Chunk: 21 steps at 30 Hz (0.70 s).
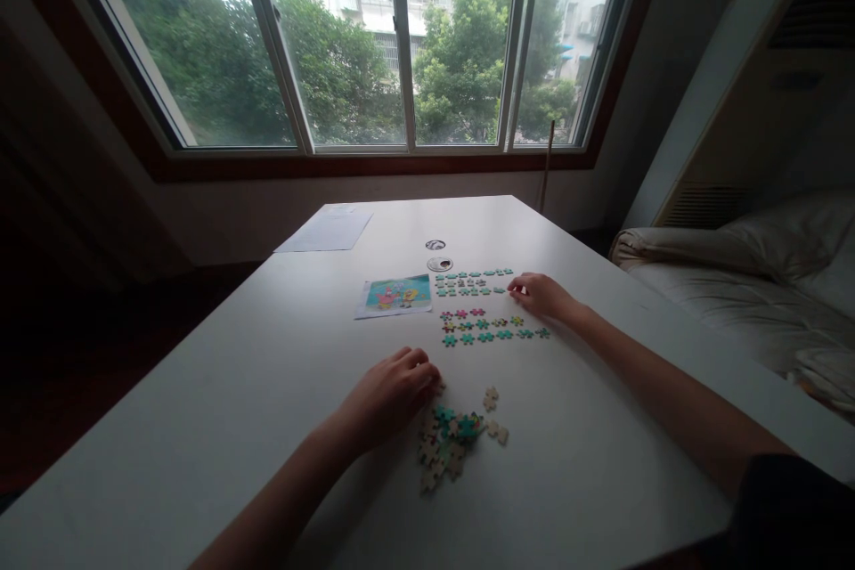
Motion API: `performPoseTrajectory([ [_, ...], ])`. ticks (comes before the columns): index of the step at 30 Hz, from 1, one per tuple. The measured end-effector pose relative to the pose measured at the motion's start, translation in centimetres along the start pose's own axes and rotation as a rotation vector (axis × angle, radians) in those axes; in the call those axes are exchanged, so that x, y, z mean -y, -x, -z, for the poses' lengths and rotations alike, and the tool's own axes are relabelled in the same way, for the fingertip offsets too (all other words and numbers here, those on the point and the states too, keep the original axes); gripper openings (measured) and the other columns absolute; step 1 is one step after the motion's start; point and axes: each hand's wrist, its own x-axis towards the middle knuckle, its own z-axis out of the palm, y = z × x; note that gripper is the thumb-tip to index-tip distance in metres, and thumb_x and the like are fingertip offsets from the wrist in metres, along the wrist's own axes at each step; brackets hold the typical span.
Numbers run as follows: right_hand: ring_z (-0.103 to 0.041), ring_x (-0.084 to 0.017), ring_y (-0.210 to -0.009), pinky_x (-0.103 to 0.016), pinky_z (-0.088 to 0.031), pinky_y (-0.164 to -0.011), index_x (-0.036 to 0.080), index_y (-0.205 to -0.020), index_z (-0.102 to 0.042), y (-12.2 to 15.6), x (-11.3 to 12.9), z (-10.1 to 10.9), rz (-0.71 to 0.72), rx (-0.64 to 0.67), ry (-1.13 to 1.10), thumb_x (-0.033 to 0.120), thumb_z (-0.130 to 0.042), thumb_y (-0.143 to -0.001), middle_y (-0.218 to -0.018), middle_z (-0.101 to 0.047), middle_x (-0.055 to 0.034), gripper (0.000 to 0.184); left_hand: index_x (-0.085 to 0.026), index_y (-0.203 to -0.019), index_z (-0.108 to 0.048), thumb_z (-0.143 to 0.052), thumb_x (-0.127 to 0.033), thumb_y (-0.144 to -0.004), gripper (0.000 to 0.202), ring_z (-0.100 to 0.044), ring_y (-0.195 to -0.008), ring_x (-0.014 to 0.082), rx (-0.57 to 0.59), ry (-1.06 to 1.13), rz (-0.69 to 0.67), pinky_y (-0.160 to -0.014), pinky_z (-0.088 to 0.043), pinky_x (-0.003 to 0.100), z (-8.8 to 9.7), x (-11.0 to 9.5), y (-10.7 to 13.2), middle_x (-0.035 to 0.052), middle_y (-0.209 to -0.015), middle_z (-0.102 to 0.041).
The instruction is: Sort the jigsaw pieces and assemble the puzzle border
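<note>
Landmark for all positions: the cartoon reference print (394, 296), lying flat on the white table (220, 410).

Left hand (394, 392): nearer me than the print, palm down, fingers curled under. The fingertips meet the far left edge of the loose heap of puzzle pieces (449, 443). I cannot tell whether a piece is pinched beneath them, as the knuckles hide the tips.

Loose heap: nearer me than the print and slightly to its right. Most pieces lie cardboard side up, with a few teal faces showing. Two stray pieces (495, 415) lie just right of the heap, apart from it.

Right hand (542, 295): right of the print and level with it, resting on the table with the fingers drawn close together. The tips are at the right end of the upper rows of sorted pieces (471, 282). Whether they hold a piece I cannot tell.

Upper rows: just right of the print, mostly teal. The lower rows of sorted pieces (491, 326) are right of the print and a little nearer me, pink and mixed colours above, teal below.

Beyond the print: two small round discs (437, 255). Farther beyond and left: a sheet of paper (325, 229). Well beyond: a window (374, 36). Far right, off the table: bedding (748, 276).
</note>
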Motion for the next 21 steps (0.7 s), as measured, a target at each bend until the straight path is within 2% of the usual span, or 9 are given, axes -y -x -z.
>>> performPoseTrajectory([
  [4,-0.056,-0.011,-0.062,-0.020,-0.040,-0.060,0.020,-0.085,-0.066,2.2,2.5,0.5,0.041,-0.006,-0.024,0.024,-0.052,-0.080,-0.081,-0.063,-0.0023,0.015,-0.019,-0.090,-0.058,-0.047,-0.019,-0.085,0.012,-0.052,-0.084,0.0178,-0.021,0.104,0.044,-0.072,-0.044,0.028,-0.2,0.2,-0.3,0.0050,-0.091,-0.057],
  [7,-0.057,-0.011,-0.063,-0.020,-0.041,-0.061,0.019,-0.084,-0.065,3.7,5.4,1.0,0.161,-0.015,-0.102,0.022,-0.052,-0.081,-0.082,-0.064,-0.0028,0.014,-0.019,-0.087,-0.057,-0.051,-0.018,-0.081,0.008,-0.052,-0.081,0.0168,-0.072,0.222,0.086,-0.071,-0.043,0.028,-0.5,0.4,-0.6,0.0037,-0.087,-0.058],
  [11,-0.056,-0.011,-0.064,-0.022,-0.040,-0.064,0.019,-0.081,-0.064,5.3,9.8,1.4,0.314,-0.027,-0.193,0.020,-0.052,-0.081,-0.076,-0.064,-0.0016,0.012,-0.018,-0.077,-0.056,-0.054,-0.016,-0.077,0.002,-0.053,-0.070,0.0127,-0.136,0.378,0.135,-0.064,-0.043,0.023,-0.7,0.1,-0.7,0.0001,-0.076,-0.059],
  [14,-0.056,-0.011,-0.063,-0.023,-0.041,-0.064,0.020,-0.083,-0.064,6.3,12.1,1.4,0.384,-0.019,-0.279,0.021,-0.053,-0.081,-0.074,-0.064,-0.0007,0.011,-0.017,-0.078,-0.055,-0.052,-0.018,-0.079,0.003,-0.054,-0.063,0.0104,-0.187,0.502,0.161,-0.057,-0.042,0.020,-0.6,-0.4,-0.8,-0.0010,-0.072,-0.060],
  [17,-0.056,-0.011,-0.063,-0.022,-0.042,-0.063,0.020,-0.084,-0.063,6.9,13.2,1.2,0.388,-0.026,-0.354,0.021,-0.053,-0.081,-0.074,-0.064,-0.0008,0.011,-0.016,-0.079,-0.053,-0.052,-0.020,-0.080,0.004,-0.054,-0.061,0.0097,-0.258,0.565,0.163,-0.053,-0.041,0.019,-0.6,-0.9,-1.0,-0.0011,-0.070,-0.060],
  [21,-0.055,-0.010,-0.061,-0.021,-0.042,-0.059,0.019,-0.084,-0.063,7.1,13.5,1.0,0.363,-0.037,-0.445,0.021,-0.052,-0.081,-0.073,-0.063,-0.0009,0.011,-0.016,-0.078,-0.055,-0.052,-0.017,-0.079,0.003,-0.053,-0.058,0.0086,-0.297,0.552,0.131,-0.051,-0.041,0.018,-0.8,-1.3,-1.2,-0.0017,-0.066,-0.059],
])
